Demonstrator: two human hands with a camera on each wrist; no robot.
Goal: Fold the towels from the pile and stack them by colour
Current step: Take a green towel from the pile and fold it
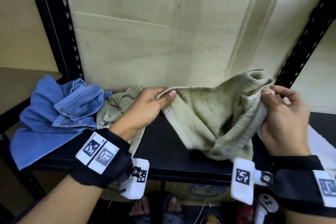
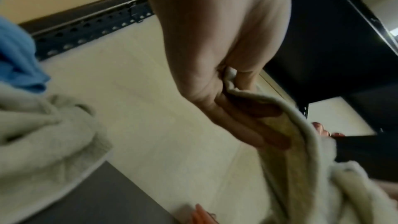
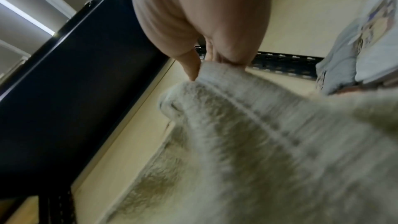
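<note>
1. Head view: black shelf carries the pile at 9 o'clock, blue towels outermost.
2. Green towel hangs between the hands, long edge running 9-to-3.
3. Left hand and right hand, both pinching that edge, seem equally near.

Motion blur smears the green towel across the right wrist view, the right hand hides its pinched edge, and the frame's edge crops it.

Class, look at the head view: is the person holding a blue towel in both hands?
No, both the left hand and right hand pinch the pale green towel; the blue towels lie apart.
</note>
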